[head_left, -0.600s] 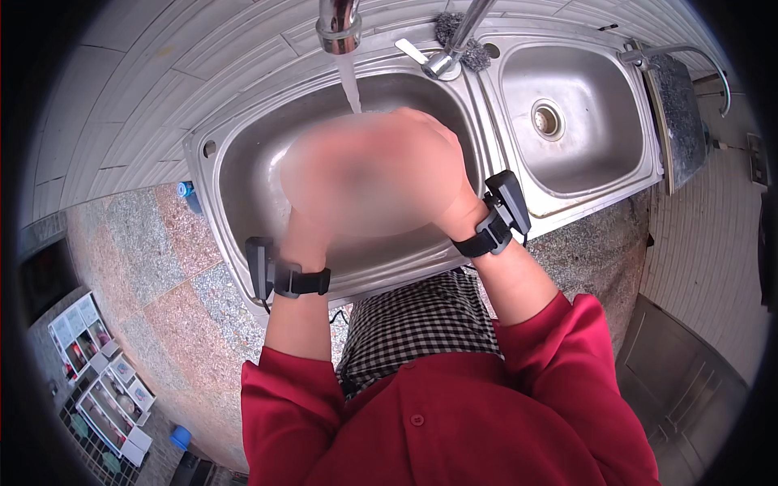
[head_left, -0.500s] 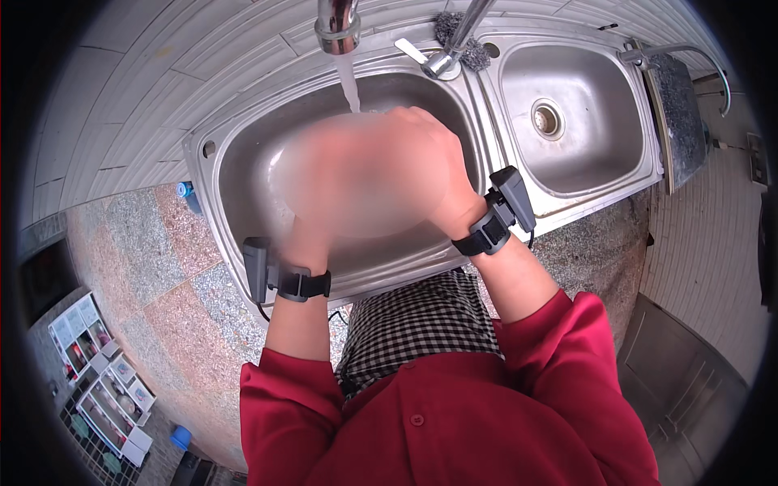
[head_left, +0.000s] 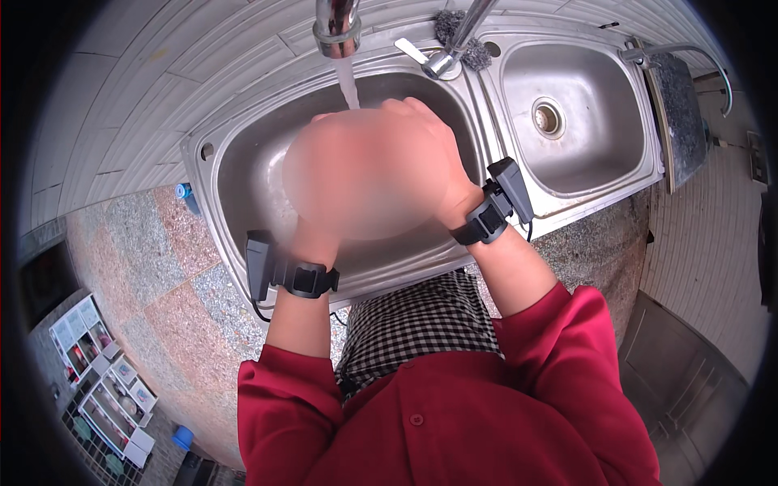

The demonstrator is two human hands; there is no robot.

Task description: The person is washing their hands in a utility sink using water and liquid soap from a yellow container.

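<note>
Both of my hands are together over the left basin of a steel sink [head_left: 243, 186], under the running faucet [head_left: 338, 31]. A stream of water [head_left: 348, 85] falls at their far side. A soft blur covers my left hand [head_left: 320, 174] and most of my right hand [head_left: 438, 158]. Only the outer edge and some bent knuckles of the right one show clearly. Whether anything lies between the hands cannot be made out. Each wrist wears a black strap with a small box on it.
A white-tipped faucet lever [head_left: 411, 50] and a dark scouring pad [head_left: 475, 55] sit at the back rim. To the right is a second basin [head_left: 567, 158] with a drain [head_left: 547, 118] and a thin curved tap [head_left: 689, 47]. A blue-capped item [head_left: 185, 192] stands beside the sink's left edge.
My hands have shifted slightly, the left wrist a little to the right and the right hand slightly farther away. They stay together under the running water.
</note>
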